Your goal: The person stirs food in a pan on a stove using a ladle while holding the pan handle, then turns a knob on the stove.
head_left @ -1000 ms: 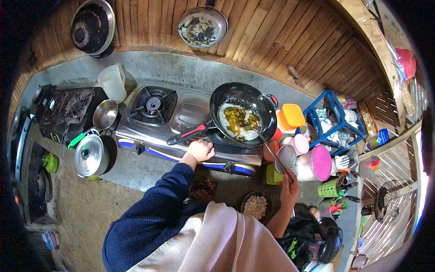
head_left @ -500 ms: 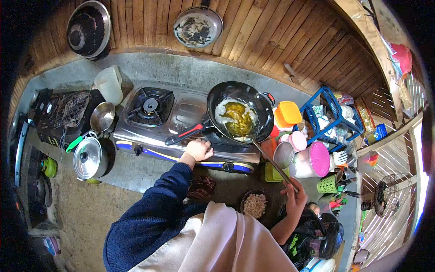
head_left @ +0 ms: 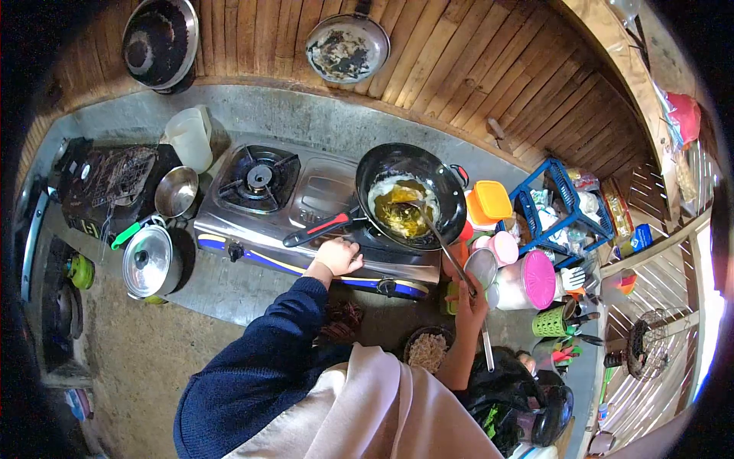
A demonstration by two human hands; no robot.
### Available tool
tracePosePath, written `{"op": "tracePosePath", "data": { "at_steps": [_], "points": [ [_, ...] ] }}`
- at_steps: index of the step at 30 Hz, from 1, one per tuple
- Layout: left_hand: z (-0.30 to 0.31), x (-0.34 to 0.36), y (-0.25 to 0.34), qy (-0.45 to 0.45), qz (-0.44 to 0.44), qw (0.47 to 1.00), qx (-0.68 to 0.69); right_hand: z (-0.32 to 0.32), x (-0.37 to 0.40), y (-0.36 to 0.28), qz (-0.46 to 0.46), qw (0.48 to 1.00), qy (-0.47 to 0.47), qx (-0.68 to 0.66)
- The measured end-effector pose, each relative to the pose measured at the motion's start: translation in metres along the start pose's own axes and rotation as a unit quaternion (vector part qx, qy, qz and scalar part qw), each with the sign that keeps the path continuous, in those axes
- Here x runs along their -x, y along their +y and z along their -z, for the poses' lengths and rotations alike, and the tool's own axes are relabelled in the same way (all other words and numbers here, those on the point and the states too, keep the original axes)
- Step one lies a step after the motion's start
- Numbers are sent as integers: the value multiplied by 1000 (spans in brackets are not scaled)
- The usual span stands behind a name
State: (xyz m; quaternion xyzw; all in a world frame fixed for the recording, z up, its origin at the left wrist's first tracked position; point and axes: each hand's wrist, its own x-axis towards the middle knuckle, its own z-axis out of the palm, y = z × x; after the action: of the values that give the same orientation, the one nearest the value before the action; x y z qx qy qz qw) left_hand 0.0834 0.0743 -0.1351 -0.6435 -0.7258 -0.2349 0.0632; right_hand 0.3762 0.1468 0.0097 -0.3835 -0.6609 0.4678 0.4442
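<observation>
Far left: a sooty grill [head_left: 118,183]. Just R of it, a pale jug [head_left: 189,141] at the far side, then a small pan [head_left: 176,191]; nearer, a lidded pot [head_left: 145,262], upright, w/ a green-handled tool [head_left: 127,235] by its rim.

Ctr: 2-burner stove [head_left: 315,191], left burner [head_left: 258,178] bare. Left hand [head_left: 338,257], in a dark blue sleeve, rested on the stove's near edge, just nr the wok handle [head_left: 319,229], fingers curled in, nearly shut; couldn't tell if they had hold of anything.

Wok [head_left: 453,200] sat on the stove's right side, handle pointing left, w/ yellow oil & whitish froth [head_left: 404,205] inside. Right hand [head_left: 471,302], nr & R of the wok, had fingers closed round a long utensil [head_left: 443,243], its far end down in the froth. Bowl [head_left: 429,349] of shredded stuff lay nr side, partly behind the right forearm.

Further R: sieve [head_left: 482,265], orange tub [head_left: 493,200], pink-lidded tub [head_left: 540,279], green holder [head_left: 547,322] w/ utensils, and blue rack [head_left: 567,183] w/ bags etc. at the far side.
</observation>
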Motion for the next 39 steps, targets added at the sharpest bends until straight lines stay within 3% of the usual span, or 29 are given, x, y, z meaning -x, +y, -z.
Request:
{"op": "tracePosePath", "data": {
  "at_steps": [13, 34, 39],
  "points": [
    [-3, 0, -2, 1, -9, 1000, -6, -39, -38, 34, 48, 999, -2, -26],
    [6, -1, 4, -37, 4, 999, -29, -24, -40, 40, 63, 996, 41, -43],
    [-2, 1, 1, 10, -8, 1000, -18, 2, -27, 39, 69, 997, 46, -5]
  ]
}}
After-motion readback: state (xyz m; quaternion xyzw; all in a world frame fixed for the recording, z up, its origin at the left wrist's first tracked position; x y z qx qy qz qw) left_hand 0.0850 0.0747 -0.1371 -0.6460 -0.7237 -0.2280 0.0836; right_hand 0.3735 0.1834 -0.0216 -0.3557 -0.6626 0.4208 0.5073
